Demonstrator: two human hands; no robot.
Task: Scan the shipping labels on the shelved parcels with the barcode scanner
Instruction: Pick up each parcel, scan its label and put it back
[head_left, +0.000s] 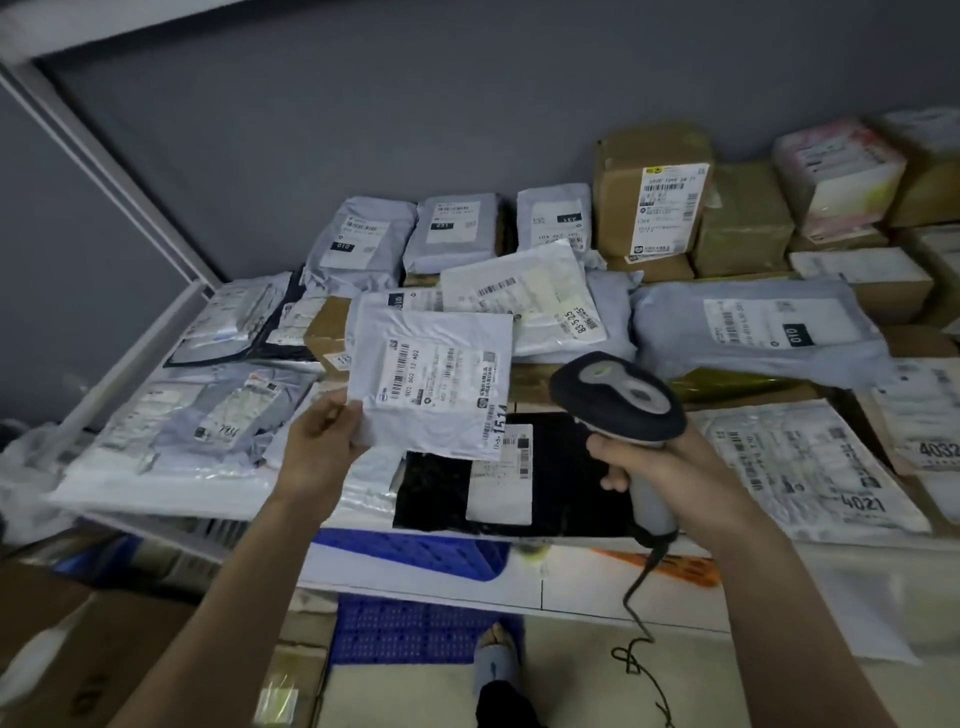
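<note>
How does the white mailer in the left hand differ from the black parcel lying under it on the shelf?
The white mailer is pale and lifted off the shelf, pinched at its lower left corner by the left hand; the black parcel is dark and lies flat at the shelf's front edge. The white mailer's label covers most of its face; the black parcel's label takes only a strip. Both carry white barcoded labels.

I see shelf (130, 358) packed edge to edge with parcels (769, 327); boxes (654, 192) block back right. Open air above front pile.
</note>
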